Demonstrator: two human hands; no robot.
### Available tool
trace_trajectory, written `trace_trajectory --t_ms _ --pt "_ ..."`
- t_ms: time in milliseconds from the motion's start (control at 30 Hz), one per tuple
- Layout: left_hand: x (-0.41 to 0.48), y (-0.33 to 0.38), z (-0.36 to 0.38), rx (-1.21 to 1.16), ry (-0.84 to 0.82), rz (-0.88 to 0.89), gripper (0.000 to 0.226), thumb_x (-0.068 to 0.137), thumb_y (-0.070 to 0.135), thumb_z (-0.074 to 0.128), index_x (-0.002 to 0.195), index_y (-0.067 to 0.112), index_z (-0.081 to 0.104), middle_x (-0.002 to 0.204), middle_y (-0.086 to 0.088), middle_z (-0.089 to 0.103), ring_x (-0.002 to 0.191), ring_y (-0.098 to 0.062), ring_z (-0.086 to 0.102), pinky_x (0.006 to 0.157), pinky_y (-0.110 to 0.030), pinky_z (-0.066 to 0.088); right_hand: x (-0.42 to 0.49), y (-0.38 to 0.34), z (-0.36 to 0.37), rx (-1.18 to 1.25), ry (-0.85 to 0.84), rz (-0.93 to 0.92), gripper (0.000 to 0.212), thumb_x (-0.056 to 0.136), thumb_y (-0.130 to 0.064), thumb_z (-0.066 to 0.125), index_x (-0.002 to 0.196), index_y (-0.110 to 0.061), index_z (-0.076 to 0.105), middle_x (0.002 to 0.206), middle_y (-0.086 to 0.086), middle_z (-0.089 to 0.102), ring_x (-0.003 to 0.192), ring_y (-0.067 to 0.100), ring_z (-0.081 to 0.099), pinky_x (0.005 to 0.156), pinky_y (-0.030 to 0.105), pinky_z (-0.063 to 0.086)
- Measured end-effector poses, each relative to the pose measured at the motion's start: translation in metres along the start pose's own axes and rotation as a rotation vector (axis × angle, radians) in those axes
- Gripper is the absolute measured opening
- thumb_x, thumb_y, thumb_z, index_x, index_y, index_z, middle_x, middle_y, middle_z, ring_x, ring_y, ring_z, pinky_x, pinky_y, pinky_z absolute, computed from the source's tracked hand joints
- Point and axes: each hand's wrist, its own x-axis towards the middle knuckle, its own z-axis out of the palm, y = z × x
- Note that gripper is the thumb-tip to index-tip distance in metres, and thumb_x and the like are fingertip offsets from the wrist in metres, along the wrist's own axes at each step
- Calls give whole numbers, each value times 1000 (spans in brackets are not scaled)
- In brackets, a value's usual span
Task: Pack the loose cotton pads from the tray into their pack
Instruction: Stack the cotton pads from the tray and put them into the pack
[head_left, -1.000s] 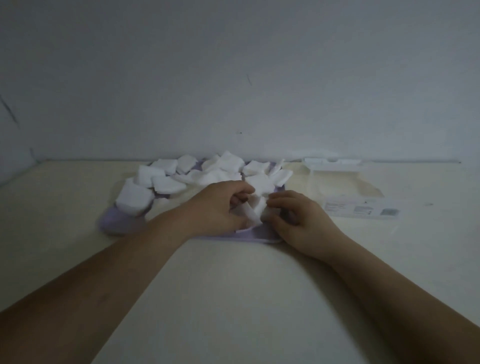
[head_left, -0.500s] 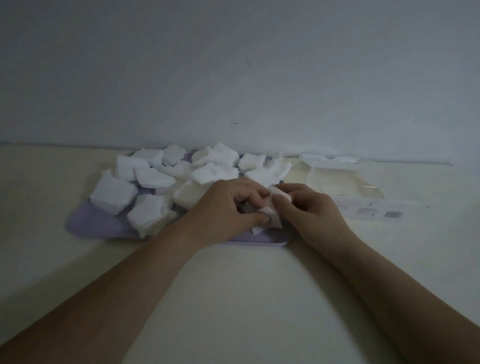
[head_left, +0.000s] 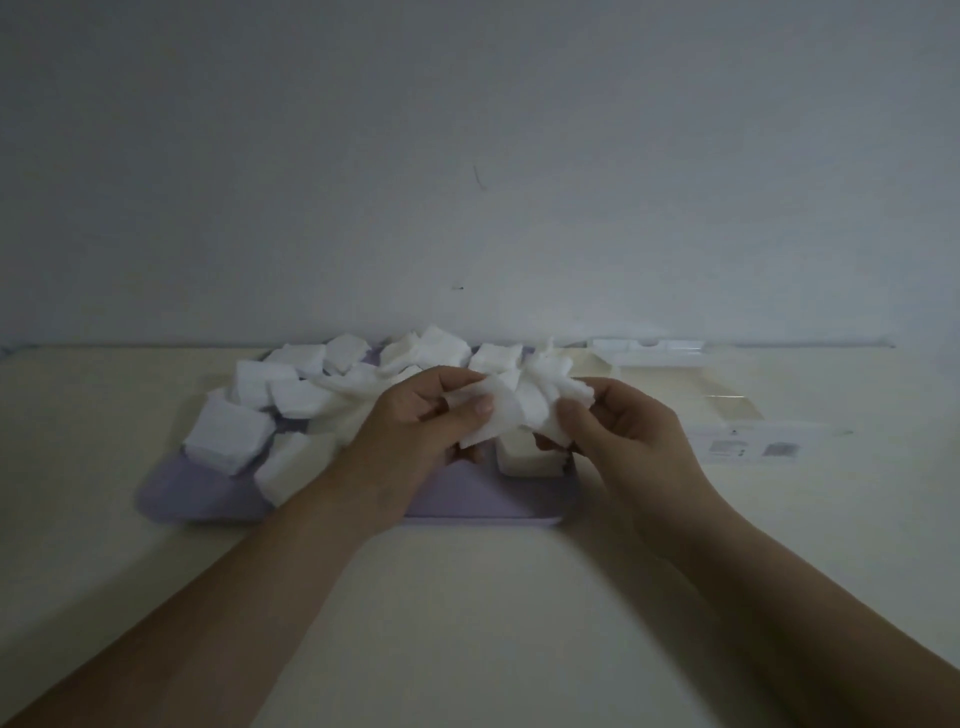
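Observation:
A lilac tray (head_left: 467, 501) lies on the table against the wall, covered with several white cotton pads (head_left: 228, 434) in loose stacks. Above the tray's right half, my left hand (head_left: 415, 421) pinches a flat cotton pad (head_left: 496, 415) between thumb and fingers. My right hand (head_left: 623, 431) grips a small crumpled bunch of pads (head_left: 550, 387) right beside it. The two hands nearly touch. The clear plastic pack (head_left: 727, 415) with a printed label lies flat to the right of the tray.
A pale cream table (head_left: 467, 623) runs up to a plain grey wall. A small white stack of pads (head_left: 524, 457) sits at the tray's near right corner, under my hands. The pack's white closure strip (head_left: 649, 345) lies along the wall.
Both hands have lifted off the tray with pads in them. The view has tilted, so tray and pack sit lower in the frame.

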Motion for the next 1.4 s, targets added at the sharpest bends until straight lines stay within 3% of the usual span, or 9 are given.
trace_trajectory --t_ms 133,367,600,767,900,1000,1133,1233,1400 --pt "-1 1 2 9 -66 -14 43 73 3 85 112 15 71 101 -12 76 93 -24 71 77 -33 58 0 0 -3 -90 7 -21 13 95 -10 69 95 -17 79 85 4 79 74 15 69 74 42 57" --pt "-7 6 9 211 -65 36 19 74 1 82 77 18 75 74 -1 73 63 -8 63 57 -18 50 -2 -2 2 -46 -65 31 12 85 -8 81 85 -20 82 83 10 80 74 19 71 77 43 58" --pt "-7 3 9 275 -60 30 16 77 6 83 91 13 81 84 -9 77 70 -13 65 65 -22 54 -5 -4 4 51 -110 38 13 88 -8 77 82 -18 83 84 10 80 75 17 74 70 28 58" --pt "-6 1 8 208 -75 14 20 66 11 86 84 14 77 98 -22 77 88 -27 71 82 -35 60 -3 0 3 57 -144 58 7 92 -8 73 96 -4 78 92 20 79 78 22 70 73 33 56" --pt "-5 -2 10 307 24 62 33 67 14 94 89 13 69 89 -11 76 81 -20 70 74 -30 60 -5 -2 1 164 -247 65 25 87 -16 75 106 -1 75 102 20 78 93 28 74 84 38 60" --pt "-4 -3 9 388 66 37 55 58 30 98 105 23 69 94 0 69 76 -10 63 74 -27 59 -5 -1 3 170 -230 63 24 83 -5 78 106 -1 72 102 20 78 96 33 76 85 39 62" --pt "-6 2 11 298 -49 -41 23 83 6 81 102 15 73 80 1 66 63 -8 58 55 -17 46 -1 2 2 243 -135 82 11 91 6 67 101 1 68 98 24 76 91 32 74 76 37 62" --pt "-7 3 13 298 -63 -19 7 87 2 76 88 8 72 65 0 62 53 -7 52 50 -18 42 1 3 2 228 -126 60 24 96 12 57 111 -6 65 103 20 75 95 33 73 79 39 62" --pt "-9 1 15 317 -59 22 4 88 1 75 89 5 72 67 -2 63 48 -6 47 46 -18 39 -2 9 7 -2 -153 1 45 104 2 47 137 -28 56 117 20 69 107 37 69 96 49 59"
